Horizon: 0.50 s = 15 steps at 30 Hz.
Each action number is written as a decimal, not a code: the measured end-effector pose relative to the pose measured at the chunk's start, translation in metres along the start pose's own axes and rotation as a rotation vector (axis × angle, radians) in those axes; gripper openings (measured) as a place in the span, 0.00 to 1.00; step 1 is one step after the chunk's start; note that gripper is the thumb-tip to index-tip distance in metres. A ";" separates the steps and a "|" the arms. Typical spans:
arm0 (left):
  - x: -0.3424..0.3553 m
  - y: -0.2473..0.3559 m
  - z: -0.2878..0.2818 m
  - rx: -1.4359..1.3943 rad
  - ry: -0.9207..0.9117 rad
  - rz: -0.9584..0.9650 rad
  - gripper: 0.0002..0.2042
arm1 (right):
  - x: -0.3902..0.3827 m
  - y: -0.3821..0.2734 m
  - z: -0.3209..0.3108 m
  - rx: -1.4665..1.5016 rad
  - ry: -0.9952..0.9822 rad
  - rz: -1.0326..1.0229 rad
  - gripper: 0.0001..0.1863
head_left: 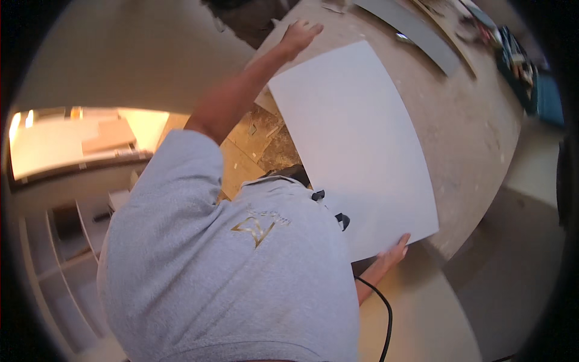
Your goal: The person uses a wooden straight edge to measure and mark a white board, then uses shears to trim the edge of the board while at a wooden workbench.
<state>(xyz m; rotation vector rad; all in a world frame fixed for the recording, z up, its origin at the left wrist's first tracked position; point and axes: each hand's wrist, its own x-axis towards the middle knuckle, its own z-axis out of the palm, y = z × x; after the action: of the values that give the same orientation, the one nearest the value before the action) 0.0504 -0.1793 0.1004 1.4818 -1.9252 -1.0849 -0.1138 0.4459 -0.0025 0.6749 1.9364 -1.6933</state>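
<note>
A large white rectangular panel [359,145] lies at an angle over a dusty worktable [476,139], with one long edge along my body. My right hand [395,250] is closed on the panel's short edge at the lower right, its fingertips showing at the rim. Beyond the opposite short edge, my left hand [300,37] hovers or rests just off the panel above the tabletop, fingers apart and nothing in them. Whether it touches the table I cannot tell.
Towards the upper right lie a long grey strip [410,33] and a thin wooden strip. A blue container [546,96] with tools sits at the far right. A black cable [389,314] hangs at the lower right. Scraps litter the floor [256,142]; shelving [63,265] stands left.
</note>
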 end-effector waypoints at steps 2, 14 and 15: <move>-0.063 -0.034 -0.030 -0.108 0.225 0.005 0.34 | 0.003 0.001 -0.006 0.007 -0.063 0.013 0.33; -0.273 -0.168 0.006 -1.282 -0.387 -0.869 0.22 | -0.067 0.009 -0.037 0.047 -0.189 0.254 0.31; -0.274 -0.162 0.014 -1.287 -0.440 -0.848 0.21 | -0.079 0.012 -0.033 0.061 -0.266 0.239 0.31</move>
<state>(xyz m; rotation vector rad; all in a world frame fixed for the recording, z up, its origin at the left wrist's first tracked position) 0.2148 0.0686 -0.0143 1.2031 -0.2868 -2.4697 -0.0471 0.4763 0.0431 0.6391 1.5619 -1.6076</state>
